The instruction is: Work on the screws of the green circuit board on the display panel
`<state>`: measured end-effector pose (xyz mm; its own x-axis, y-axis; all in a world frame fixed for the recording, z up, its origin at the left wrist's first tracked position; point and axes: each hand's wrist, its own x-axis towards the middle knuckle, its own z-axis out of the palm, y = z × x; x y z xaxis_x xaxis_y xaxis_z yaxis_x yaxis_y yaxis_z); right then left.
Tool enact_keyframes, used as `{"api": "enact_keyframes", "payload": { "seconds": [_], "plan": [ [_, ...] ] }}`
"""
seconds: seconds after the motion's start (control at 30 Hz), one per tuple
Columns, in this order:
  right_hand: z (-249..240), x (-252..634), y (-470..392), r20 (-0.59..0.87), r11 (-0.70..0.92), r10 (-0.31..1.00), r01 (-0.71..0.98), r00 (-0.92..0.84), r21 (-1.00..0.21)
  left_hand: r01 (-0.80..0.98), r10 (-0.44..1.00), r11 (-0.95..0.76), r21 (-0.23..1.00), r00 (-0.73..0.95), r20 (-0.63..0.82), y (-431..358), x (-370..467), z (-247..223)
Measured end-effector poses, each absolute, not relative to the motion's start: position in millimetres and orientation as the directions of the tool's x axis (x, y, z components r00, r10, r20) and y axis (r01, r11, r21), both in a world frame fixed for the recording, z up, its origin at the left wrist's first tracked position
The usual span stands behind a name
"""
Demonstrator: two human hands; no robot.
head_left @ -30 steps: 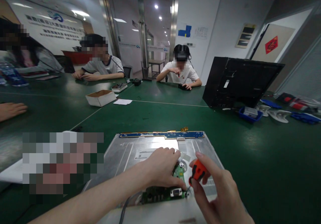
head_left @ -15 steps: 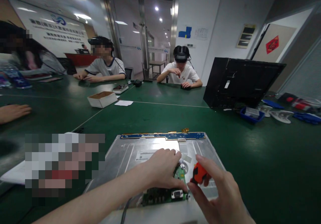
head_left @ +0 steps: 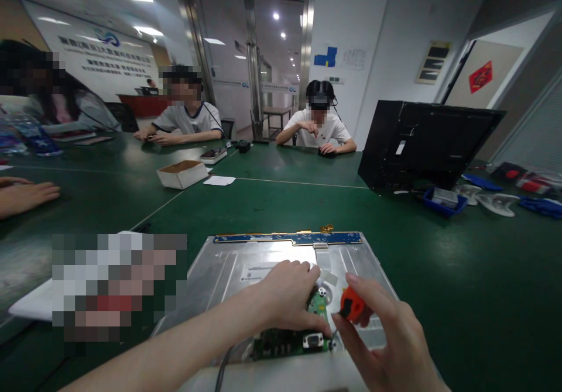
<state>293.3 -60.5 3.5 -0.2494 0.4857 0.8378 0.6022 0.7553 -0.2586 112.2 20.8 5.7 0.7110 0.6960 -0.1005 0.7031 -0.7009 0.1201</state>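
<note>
A metal display panel [head_left: 219, 269] with a blue circuit strip [head_left: 327, 238] along its far edge lies on the table before me. On its near part sits a green circuit board [head_left: 285, 348] with a silver connector. My left hand [head_left: 294, 295] rests over the board, fingers curled round its upper side and thumb by its right edge; part of the board is hidden under it. An orange and black screwdriver [head_left: 352, 304] is pinched in my right hand [head_left: 381, 327], its thin shaft slanting down to the board's right corner.
A black monitor [head_left: 425, 143] stands at the right, with a blue tray [head_left: 445, 202] beside it. A white box [head_left: 182, 174] and paper [head_left: 219, 181] lie further back. Several people sit round the green table [head_left: 272, 210]; one person's hand [head_left: 30, 196] is at the left.
The screwdriver has tilted in my right hand, and its shaft now shows at the board's corner. My left hand stays on the board. The view has shifted slightly.
</note>
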Motion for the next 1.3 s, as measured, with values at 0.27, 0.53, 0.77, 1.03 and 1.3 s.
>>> {"api": "enact_keyframes", "payload": {
  "seconds": [0.27,0.53,0.77,1.03,1.3],
  "plan": [
    [6,293,-68,0.788,0.680,0.572,0.669,-0.229,-0.300,0.710,0.691,-0.689,0.146,0.704,-0.164,21,114,12],
    [9,293,-62,0.838,0.735,0.488,0.633,-0.243,-0.245,0.706,0.696,-0.700,0.107,0.708,-0.117,21,113,7],
    [13,292,-66,0.818,0.724,0.516,0.640,-0.255,-0.257,0.710,0.697,-0.694,0.121,0.704,-0.134,20,115,12],
    [15,293,-66,0.813,0.731,0.528,0.619,-0.247,-0.287,0.696,0.678,-0.706,0.128,0.717,-0.160,21,115,14],
    [7,296,-62,0.850,0.747,0.470,0.620,-0.237,-0.240,0.694,0.679,-0.715,0.083,0.718,-0.155,21,114,11]
  ]
}}
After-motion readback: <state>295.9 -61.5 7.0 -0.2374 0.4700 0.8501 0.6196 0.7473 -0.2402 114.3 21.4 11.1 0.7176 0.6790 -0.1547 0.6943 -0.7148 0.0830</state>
